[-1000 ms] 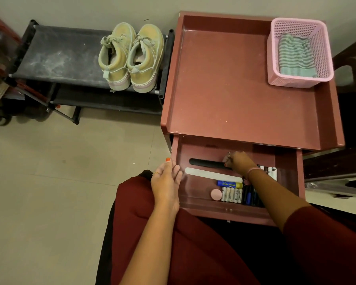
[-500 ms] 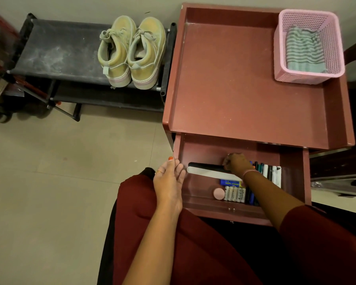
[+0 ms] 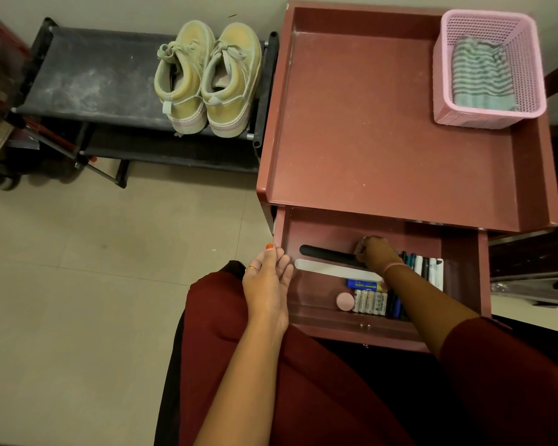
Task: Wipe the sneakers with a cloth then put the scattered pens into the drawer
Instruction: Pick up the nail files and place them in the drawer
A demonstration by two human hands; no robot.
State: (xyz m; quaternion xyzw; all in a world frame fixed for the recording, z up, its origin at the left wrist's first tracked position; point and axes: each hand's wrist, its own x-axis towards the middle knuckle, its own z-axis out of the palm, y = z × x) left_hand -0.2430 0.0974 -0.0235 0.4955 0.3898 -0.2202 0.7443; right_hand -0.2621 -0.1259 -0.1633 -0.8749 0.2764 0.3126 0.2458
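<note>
Maroon wood fills the right half of the view: a small bedside cabinet [image 3: 384, 123] with its drawer [image 3: 351, 328] pulled open toward the person at about five o'clock. The right hand [image 3: 374, 254] is deep inside the drawer, knuckles up, fingers curled downward at the right end of a black nail file [image 3: 326, 254]; whether it grips the file, a pen, or nothing cannot be told. The pens [image 3: 424, 268] lie directly beside that hand at its three o'clock, packed side by side along the drawer's right side, their long axes running from front to back. No pens show on the cabinet top. A white nail file [image 3: 329, 270] lies parallel to the black one, with batteries [image 3: 369, 302] in front of it. The left hand [image 3: 266, 284] rests with relaxed, straight fingers by the drawer's left wall, holding nothing; the right hand is much nearer the pens. Sneakers [image 3: 207, 78] stand on a black shoe rack [image 3: 87, 82] at eleven o'clock. The striped cloth [image 3: 480, 78] sits in a pink basket [image 3: 488, 115] at one o'clock.
</note>
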